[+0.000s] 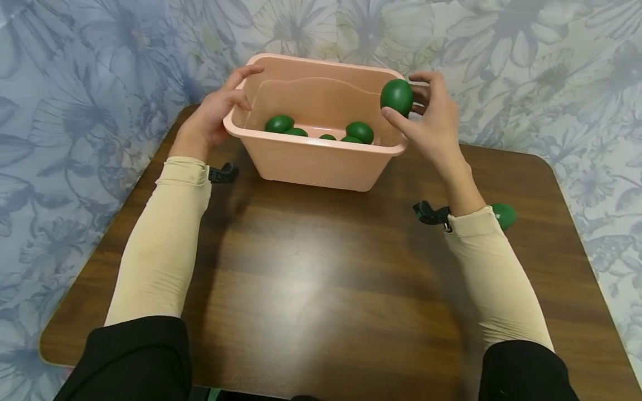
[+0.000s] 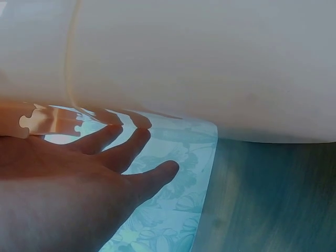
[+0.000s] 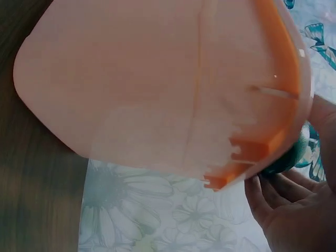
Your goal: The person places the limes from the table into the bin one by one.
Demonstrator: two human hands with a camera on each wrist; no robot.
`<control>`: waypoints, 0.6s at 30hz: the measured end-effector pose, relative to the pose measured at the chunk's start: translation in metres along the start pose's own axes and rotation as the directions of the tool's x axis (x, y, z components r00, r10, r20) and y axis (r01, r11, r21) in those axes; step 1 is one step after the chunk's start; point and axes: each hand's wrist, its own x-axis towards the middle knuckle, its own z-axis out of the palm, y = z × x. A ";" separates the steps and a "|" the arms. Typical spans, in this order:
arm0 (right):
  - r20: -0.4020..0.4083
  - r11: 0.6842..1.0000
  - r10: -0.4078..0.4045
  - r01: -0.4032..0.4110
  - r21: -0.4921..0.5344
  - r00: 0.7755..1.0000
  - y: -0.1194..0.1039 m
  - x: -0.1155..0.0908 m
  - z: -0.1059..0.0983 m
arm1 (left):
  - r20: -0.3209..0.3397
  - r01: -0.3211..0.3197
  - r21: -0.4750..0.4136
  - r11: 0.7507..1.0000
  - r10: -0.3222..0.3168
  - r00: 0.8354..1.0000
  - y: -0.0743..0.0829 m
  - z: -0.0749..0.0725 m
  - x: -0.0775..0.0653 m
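A pink plastic bin (image 1: 321, 161) stands on the table near its far edge, with several glossy green oval fruits, avocado-like, lying inside. My left hand (image 1: 213, 114) grips the bin's left rim; in the left wrist view its fingers (image 2: 157, 176) reach under the rim from outside. With the fingers and thumb of my right hand (image 1: 436, 120) I hold one green avocado (image 1: 397, 97) above the bin's right rim. From the right wrist, that avocado (image 3: 289, 157) is partly hidden behind the bin's rim.
Another green avocado (image 1: 504, 215) lies on the brown wooden table (image 1: 301, 278), partly behind my right forearm. A flower-patterned wall covering (image 1: 501, 78) rises right behind the table. Black camera mounts (image 1: 224, 173) stick out from both wrists.
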 end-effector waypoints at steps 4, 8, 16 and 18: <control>-0.042 1.000 0.022 -0.022 -0.007 0.999 0.001 0.000 0.004 | 0.005 -0.009 0.001 1.000 0.009 1.000 0.000 0.002 0.002; -0.111 0.999 0.037 -0.038 -0.013 0.993 0.007 -0.008 0.002 | 0.020 0.001 -0.005 1.000 -0.001 1.000 0.000 0.005 0.004; -0.160 0.996 0.079 -0.083 -0.019 0.984 0.028 -0.037 -0.023 | 0.026 -0.012 -0.038 0.999 0.013 1.000 -0.001 0.011 0.010; -0.178 0.994 0.096 -0.105 -0.041 0.979 0.033 -0.048 -0.030 | 0.038 -0.009 -0.048 0.999 0.011 0.999 0.000 0.011 0.011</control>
